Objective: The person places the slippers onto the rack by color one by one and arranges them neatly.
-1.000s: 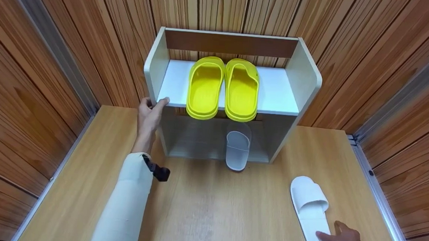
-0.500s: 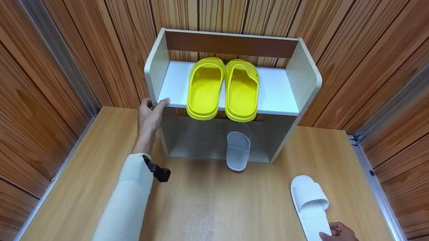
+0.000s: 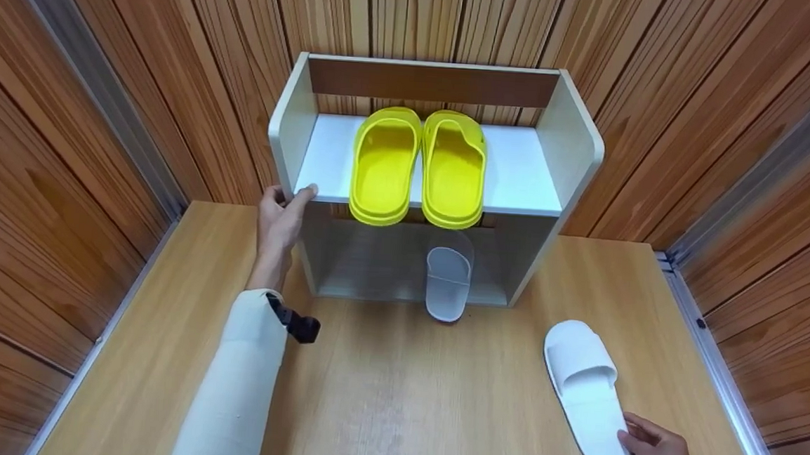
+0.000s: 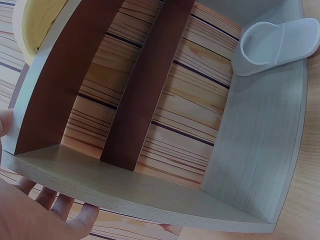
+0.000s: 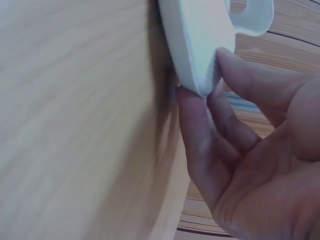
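My left hand [image 3: 279, 230] grips the left side panel of a small shoe rack [image 3: 577, 153], its thumb on the front edge of the upper shelf. In the left wrist view the fingers [image 4: 62, 206] curl round the panel's outer side. At the lower right, my right hand [image 3: 658, 454] pinches the heel end of a white slipper [image 3: 594, 408], thumb on top and fingers beneath, as the right wrist view shows. A matching slipper [image 3: 448, 286] sits on the rack's lower shelf, its heel past the front edge. Two yellow clogs [image 3: 383, 173] stand side by side on the upper shelf.
Wood-panelled walls [image 3: 418, 17] enclose the wooden floor [image 3: 395, 389] at the back and both sides. Metal rails [image 3: 716, 366] run along the floor's side edges. A dark strap [image 3: 300, 326] shows at my left wrist.
My right hand has gone from touching the white slipper's heel to pinching it. The slipper has shifted slightly up and left in the view. The left hand keeps its hold on the rack.
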Demonstrator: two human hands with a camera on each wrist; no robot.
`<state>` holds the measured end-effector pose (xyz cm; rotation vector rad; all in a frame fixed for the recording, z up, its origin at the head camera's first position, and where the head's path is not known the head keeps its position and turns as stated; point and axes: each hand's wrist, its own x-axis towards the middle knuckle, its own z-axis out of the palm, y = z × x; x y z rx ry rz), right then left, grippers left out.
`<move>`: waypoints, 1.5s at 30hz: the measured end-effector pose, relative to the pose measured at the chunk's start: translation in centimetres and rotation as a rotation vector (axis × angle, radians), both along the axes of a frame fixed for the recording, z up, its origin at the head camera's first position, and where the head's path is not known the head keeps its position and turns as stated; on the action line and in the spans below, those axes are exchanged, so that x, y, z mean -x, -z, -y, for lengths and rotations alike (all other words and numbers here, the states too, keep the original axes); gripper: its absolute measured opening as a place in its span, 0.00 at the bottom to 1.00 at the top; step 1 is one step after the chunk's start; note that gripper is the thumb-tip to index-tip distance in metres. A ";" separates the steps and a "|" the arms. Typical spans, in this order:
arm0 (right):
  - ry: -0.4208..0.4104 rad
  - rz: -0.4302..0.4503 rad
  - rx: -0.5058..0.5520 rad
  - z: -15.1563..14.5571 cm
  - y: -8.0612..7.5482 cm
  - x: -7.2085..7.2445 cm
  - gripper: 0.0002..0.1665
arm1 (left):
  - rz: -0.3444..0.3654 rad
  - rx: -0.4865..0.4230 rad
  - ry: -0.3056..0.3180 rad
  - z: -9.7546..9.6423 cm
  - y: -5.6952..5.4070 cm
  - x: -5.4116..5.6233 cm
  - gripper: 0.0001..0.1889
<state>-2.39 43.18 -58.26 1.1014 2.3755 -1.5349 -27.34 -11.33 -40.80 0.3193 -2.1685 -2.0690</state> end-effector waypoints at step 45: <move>-0.148 -0.405 -0.077 8.0 -4.3 3.3 0.24 | 0.008 0.001 -0.014 -0.1 0.1 0.2 0.30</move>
